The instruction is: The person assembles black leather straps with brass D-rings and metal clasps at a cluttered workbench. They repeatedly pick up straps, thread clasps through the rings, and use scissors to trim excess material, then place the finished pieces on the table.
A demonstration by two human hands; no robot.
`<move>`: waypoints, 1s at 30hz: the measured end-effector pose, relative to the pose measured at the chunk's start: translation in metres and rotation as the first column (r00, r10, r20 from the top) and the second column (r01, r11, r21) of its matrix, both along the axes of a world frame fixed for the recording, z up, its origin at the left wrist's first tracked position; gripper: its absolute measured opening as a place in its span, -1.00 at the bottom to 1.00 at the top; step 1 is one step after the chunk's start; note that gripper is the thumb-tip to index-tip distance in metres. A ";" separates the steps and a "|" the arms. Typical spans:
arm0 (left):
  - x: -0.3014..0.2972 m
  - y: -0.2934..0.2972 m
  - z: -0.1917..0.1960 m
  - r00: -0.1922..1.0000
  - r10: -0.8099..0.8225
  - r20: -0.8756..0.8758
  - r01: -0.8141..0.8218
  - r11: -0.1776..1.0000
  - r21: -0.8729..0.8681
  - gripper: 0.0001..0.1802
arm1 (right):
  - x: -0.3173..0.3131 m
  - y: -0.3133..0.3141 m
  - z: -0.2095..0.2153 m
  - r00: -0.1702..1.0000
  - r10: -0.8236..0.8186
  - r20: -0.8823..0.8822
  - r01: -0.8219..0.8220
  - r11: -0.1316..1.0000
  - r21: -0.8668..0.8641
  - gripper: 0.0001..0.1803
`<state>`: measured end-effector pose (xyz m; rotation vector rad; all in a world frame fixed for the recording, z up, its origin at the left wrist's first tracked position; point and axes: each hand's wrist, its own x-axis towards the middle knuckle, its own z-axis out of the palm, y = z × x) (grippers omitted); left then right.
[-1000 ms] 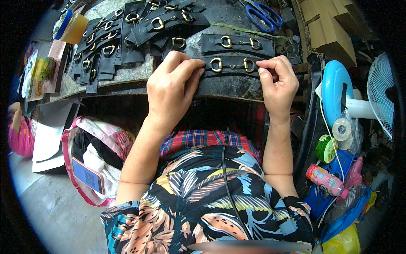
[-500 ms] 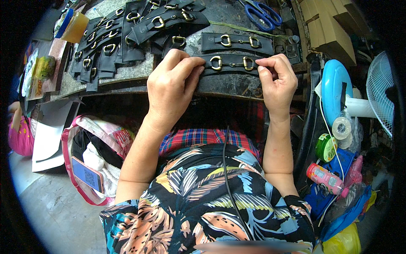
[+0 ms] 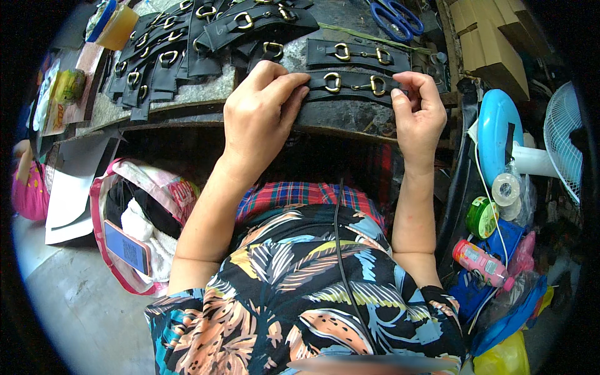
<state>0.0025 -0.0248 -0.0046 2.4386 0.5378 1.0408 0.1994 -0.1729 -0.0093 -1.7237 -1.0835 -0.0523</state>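
I press my left hand (image 3: 259, 112) and right hand (image 3: 417, 112), fingers pinching, on one black strap (image 3: 353, 83) with two brass rings, at the workbench (image 3: 350, 115) edge. A second strap (image 3: 357, 54) lies just behind; scissors (image 3: 395, 17) beyond.

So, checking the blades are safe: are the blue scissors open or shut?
Shut: the blue scissors lie flat on the bench, handles together, blades closed.
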 end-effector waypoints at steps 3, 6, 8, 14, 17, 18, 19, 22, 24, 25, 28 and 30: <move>0.000 0.000 -0.001 1.000 0.007 0.007 -0.007 1.000 0.014 -0.79 | 0.000 -0.003 -0.001 0.999 0.009 -0.051 -0.009 1.000 0.014 -0.73; -0.001 0.000 -0.001 1.000 0.019 -0.001 -0.019 1.000 0.016 -0.80 | 0.000 -0.009 0.001 0.998 0.008 -0.070 -0.005 0.999 0.035 -0.73; 0.000 0.000 -0.001 1.000 0.013 0.001 -0.013 1.000 0.014 -0.81 | 0.001 -0.013 0.003 0.998 0.003 -0.055 -0.002 1.000 0.011 -0.74; 0.001 -0.001 0.002 1.000 0.026 -0.002 -0.026 1.000 -0.003 -0.85 | 0.002 -0.021 0.009 0.999 -0.012 -0.051 0.012 1.000 0.000 -0.77; 0.001 -0.002 0.004 0.999 0.033 -0.022 -0.034 0.999 -0.031 -0.86 | 0.001 -0.023 0.010 0.999 -0.007 -0.032 0.007 1.000 0.001 -0.79; 0.001 -0.003 0.005 0.999 0.033 -0.017 -0.033 0.999 -0.028 -0.85 | 0.001 -0.023 0.011 1.000 -0.004 -0.025 0.004 1.000 0.005 -0.79; 0.001 -0.003 0.005 0.999 0.036 -0.014 -0.036 0.999 -0.027 -0.84 | 0.001 -0.024 0.011 0.999 0.000 -0.032 0.000 1.000 0.008 -0.79; 0.001 -0.004 0.005 0.998 0.057 -0.027 -0.057 0.998 -0.026 -0.80 | 0.002 -0.028 0.013 0.998 -0.001 -0.061 -0.002 0.999 -0.039 -0.83; 0.002 -0.004 0.005 0.998 0.056 -0.027 -0.056 0.998 -0.009 -0.79 | 0.003 -0.028 0.013 0.997 -0.016 -0.078 0.013 0.999 -0.036 -0.85; 0.002 -0.004 0.005 0.998 0.056 -0.027 -0.056 0.998 -0.001 -0.79 | 0.004 -0.029 0.013 0.995 -0.040 -0.089 0.036 0.998 -0.044 -0.86; 0.001 -0.005 0.005 0.997 0.055 -0.051 -0.057 0.997 -0.056 -0.77 | 0.003 -0.030 0.013 0.996 -0.070 -0.057 0.066 0.995 -0.081 -0.84; 0.001 -0.004 0.005 0.997 0.056 -0.054 -0.058 0.997 -0.046 -0.76 | 0.001 -0.031 0.012 0.998 -0.053 0.038 0.057 0.992 -0.115 -0.84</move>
